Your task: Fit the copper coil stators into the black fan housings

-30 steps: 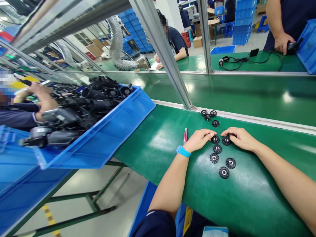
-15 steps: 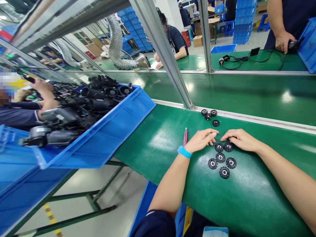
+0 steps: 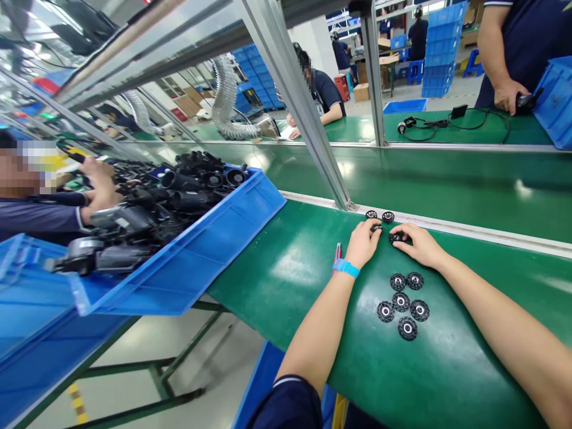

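My left hand [image 3: 364,243], with a blue band at its wrist, has its thumb and fingers closed around a small black round part [image 3: 376,227], mostly hidden by the fingers. To its right, my right hand [image 3: 416,243] grips a black slotted disc [image 3: 395,238] at the table surface. Just beyond my hands, two more black discs, a left one [image 3: 370,214] and a right one [image 3: 388,217], lie by the table's back rail. Nearer to me, several black discs with pale ringed centres, among them a middle disc [image 3: 401,301], lie flat in a loose cluster.
A red cutter knife [image 3: 338,252] lies left of my left wrist on the green table [image 3: 286,268]. A blue crate [image 3: 232,229] heaped with black appliance bodies [image 3: 134,217] stands at the left. A metal post [image 3: 308,113] rises behind my hands. Co-workers sit and stand around.
Both hands have moved forward from beside the near cluster to the discs by the back rail. Each has closed on a black part there. The near cluster stays put.
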`<state>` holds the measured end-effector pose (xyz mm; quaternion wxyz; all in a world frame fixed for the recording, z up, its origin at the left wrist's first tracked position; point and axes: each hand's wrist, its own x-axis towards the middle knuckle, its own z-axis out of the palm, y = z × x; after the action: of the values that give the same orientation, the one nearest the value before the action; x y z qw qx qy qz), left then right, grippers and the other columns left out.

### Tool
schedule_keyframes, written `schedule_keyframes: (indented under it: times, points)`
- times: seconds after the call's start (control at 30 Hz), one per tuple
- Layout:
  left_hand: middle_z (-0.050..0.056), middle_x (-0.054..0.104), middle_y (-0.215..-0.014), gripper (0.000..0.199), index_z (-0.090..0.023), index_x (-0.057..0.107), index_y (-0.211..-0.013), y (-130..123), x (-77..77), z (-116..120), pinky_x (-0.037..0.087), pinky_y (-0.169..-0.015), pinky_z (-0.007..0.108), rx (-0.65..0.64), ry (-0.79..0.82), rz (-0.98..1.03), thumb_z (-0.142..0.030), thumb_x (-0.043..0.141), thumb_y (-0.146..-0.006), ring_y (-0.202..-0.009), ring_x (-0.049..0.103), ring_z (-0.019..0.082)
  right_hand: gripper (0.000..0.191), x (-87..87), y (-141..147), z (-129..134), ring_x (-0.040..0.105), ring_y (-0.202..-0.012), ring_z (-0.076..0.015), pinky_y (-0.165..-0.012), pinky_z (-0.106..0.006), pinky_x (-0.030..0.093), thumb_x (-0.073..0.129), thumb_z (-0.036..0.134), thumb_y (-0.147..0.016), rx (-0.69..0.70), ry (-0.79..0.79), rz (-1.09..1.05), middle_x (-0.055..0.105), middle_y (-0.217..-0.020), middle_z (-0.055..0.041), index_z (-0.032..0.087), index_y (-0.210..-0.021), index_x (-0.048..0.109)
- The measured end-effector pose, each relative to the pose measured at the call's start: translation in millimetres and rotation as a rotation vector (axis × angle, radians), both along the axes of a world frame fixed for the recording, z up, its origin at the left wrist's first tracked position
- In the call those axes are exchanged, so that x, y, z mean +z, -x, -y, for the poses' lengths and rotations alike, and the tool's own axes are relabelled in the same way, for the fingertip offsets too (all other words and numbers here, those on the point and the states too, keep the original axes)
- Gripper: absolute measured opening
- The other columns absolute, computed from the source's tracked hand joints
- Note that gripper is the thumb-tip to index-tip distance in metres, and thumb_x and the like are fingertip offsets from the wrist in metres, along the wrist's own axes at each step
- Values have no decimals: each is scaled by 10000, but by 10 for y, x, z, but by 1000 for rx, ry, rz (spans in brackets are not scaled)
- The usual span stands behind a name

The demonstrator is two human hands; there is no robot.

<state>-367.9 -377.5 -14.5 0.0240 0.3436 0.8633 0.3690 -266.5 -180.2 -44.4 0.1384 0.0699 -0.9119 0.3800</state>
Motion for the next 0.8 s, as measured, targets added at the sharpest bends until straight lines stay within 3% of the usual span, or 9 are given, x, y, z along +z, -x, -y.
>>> schedule_keyframes:
  times: [0.1,0.3,0.53,0.63,0.73,0.8]
  points:
    - [101,696,-1254,328,-175,652,-1296,25,-24,130,629,-909,430,-13,29,53,-385,646,-1045,-1044,709,222,387,11,-86,-92,672,-1061,-212,-921,-428,606,658,444,-1020,27,18,47,660,-1258,-98,176,-1298,635]
    - [113,668,-1341,319,-185,665,-1290,67,35,279,593,-1008,488,-62,62,69,-380,657,-1036,-1173,676,257,384,91,-143,-80,668,-1075,-216,-936,-436,601,659,451,-1018,44,28,90,659,-1265,-99,178,-1287,642]
    - [99,702,-1253,297,-175,674,-1258,34,4,260,629,-918,429,-225,74,168,-376,656,-1040,-1052,710,220,358,49,-170,-66,678,-1044,-203,-911,-412,610,637,447,-1034,44,52,107,672,-1239,-93,177,-1269,652]
    - [107,684,-1293,326,-178,658,-1292,55,-22,168,625,-930,442,-135,37,120,-380,660,-1036,-1084,702,233,374,-34,-77,-91,676,-1057,-210,-913,-418,610,643,447,-1030,-25,43,64,665,-1256,-96,174,-1286,643]
    - [123,630,-1413,339,-215,644,-1340,76,-11,19,592,-1015,481,15,-20,-18,-382,641,-1045,-1191,663,257,423,-107,125,-69,643,-1181,-251,-1006,-487,577,653,447,-1020,-128,9,-56,621,-1365,-116,189,-1352,615]
    - [130,614,-1439,345,-217,643,-1348,86,-5,-84,582,-1036,489,39,-27,-103,-380,643,-1043,-1217,652,264,470,-155,280,-19,605,-1264,-283,-1061,-533,544,666,453,-1009,-160,-20,-141,581,-1434,-126,198,-1397,592]
